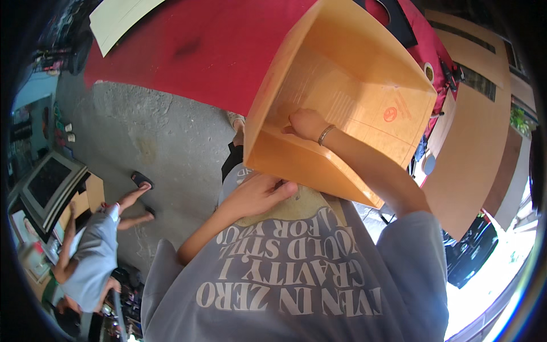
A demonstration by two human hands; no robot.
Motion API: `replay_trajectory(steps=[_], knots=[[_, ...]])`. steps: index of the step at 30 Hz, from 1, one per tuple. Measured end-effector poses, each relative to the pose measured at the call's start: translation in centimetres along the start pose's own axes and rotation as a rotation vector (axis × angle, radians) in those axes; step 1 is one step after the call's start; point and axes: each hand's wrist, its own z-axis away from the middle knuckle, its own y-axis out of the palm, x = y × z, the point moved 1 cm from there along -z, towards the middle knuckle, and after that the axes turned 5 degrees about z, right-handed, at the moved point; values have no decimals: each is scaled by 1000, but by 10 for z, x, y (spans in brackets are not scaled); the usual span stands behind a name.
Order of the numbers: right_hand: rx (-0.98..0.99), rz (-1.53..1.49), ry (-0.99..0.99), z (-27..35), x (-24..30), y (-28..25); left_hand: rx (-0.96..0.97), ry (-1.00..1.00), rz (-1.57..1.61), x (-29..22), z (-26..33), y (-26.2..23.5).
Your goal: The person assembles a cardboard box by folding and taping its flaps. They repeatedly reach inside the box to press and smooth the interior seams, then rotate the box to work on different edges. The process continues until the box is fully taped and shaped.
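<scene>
A deep, open-topped wooden-coloured box (333, 171), orange-tan and smooth-sided, is tilted in front of my chest with its inside facing me. A red round stamp (390, 114) marks one inner wall. My right hand (307, 124), with a bracelet at the wrist, reaches over the near rim into the box. Its fingers are curled near the inner wall; anything within them is hidden. Below the near side, against my shirt, my left hand (261, 195) is closed at the box's lower edge. Its thumb shows, while the other fingers are mostly hidden by the box.
A red-covered table (216, 54) lies beyond the box, with a cream panel (117, 25) at its far left. Another person (97, 251) is at the left on the concrete floor (165, 142). Large brown panels (467, 154) stand at the right.
</scene>
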Motion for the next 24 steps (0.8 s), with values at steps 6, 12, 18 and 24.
replay_trajectory(steps=[6, 12, 18, 24], knots=[[125, 73, 131, -19, 2, 47, -72, -84, -52, -17, 1, -7], [185, 36, 188, -24, -9, 71, -74, -51, -111, -14, 0, -10], [126, -69, 277, -17, -11, 68, -55, -21, -60, -10, 0, -10], [150, -45, 251, -21, -10, 72, -80, 4, -130, -9, -1, -7]])
